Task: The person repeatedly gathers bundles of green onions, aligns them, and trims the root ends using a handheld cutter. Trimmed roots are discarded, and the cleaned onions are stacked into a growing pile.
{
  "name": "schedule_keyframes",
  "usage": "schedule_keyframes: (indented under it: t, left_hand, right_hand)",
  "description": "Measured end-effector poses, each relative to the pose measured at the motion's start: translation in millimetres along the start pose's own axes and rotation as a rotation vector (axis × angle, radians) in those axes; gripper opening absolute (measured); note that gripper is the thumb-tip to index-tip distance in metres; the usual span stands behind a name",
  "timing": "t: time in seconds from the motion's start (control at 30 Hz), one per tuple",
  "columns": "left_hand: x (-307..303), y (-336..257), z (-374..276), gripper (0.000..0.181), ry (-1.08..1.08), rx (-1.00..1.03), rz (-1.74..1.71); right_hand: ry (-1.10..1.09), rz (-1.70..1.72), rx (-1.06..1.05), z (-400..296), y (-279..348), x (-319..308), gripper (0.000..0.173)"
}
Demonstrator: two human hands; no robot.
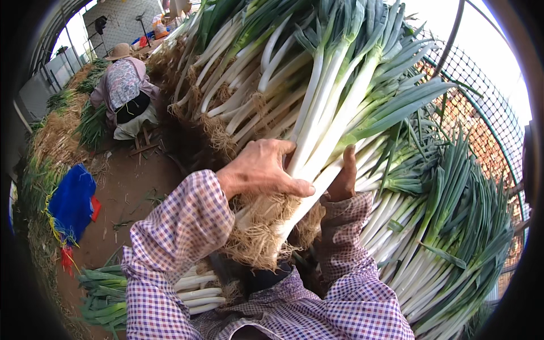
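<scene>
Thick white stalks of a bunch of leeks or large green onions (335,106) lie between my two hands. My left hand (265,168) grips the stalks from the left, its thumb across them just above the roots. On the right side of the bunch is my right hand (343,176), thumb pointing up; its other fingers are hidden behind the stalks. Tangled tan roots (263,233) hang below, near my chest. The green leaves fan out towards the top of the view.
Large piles of similar plants lie ahead (238,80) and at the right (416,255), beside a mesh fence (488,97). Another bunch (104,293) is at lower left. A co-worker in a straw hat (127,85) bends over at upper left. A blue cloth (73,204) lies further down.
</scene>
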State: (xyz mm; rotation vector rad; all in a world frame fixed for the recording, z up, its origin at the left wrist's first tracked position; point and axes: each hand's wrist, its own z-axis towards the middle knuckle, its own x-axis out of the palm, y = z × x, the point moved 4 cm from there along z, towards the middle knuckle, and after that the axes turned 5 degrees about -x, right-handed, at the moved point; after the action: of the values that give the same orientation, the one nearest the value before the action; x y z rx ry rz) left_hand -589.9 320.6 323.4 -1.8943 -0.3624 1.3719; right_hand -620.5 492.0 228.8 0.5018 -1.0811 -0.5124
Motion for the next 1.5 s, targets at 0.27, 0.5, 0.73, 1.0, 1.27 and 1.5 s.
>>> schedule_keyframes:
  t: [0.27, 0.5, 0.73, 1.0, 1.27, 1.5]
  left_hand:
    - [208, 1, -138, 0.106, -0.258, 0.116, 0.085]
    - [298, 85, -90, 0.109, 0.142, -0.355, -1.104]
    - [327, 76, -100, 0.09, 0.343, -0.41, -1.292]
    - [309, 45, -142, 0.137, -0.076, -0.394, -0.359]
    - [283, 15, -198, 0.111, 0.051, -0.318, -0.737]
    - [326, 49, -210, 0.108, 0.185, -0.583, -0.955]
  right_hand:
    - [-0.33, -0.022, 0.35, -263, 25, -52, 0.085]
    - [-0.331, -0.229, 0.654, -387, -29, -105, 0.104]
    - [-0.544, -0.088, 0.402, -378, -27, -105, 0.075]
    - [-0.544, 0.002, 0.159, -324, 8, -44, 0.082]
    - [-0.286, 0.085, 0.198, -348, 21, -39, 0.087]
    - [-0.348, 0.088, 0.536, -389, 3, -51, 0.107]
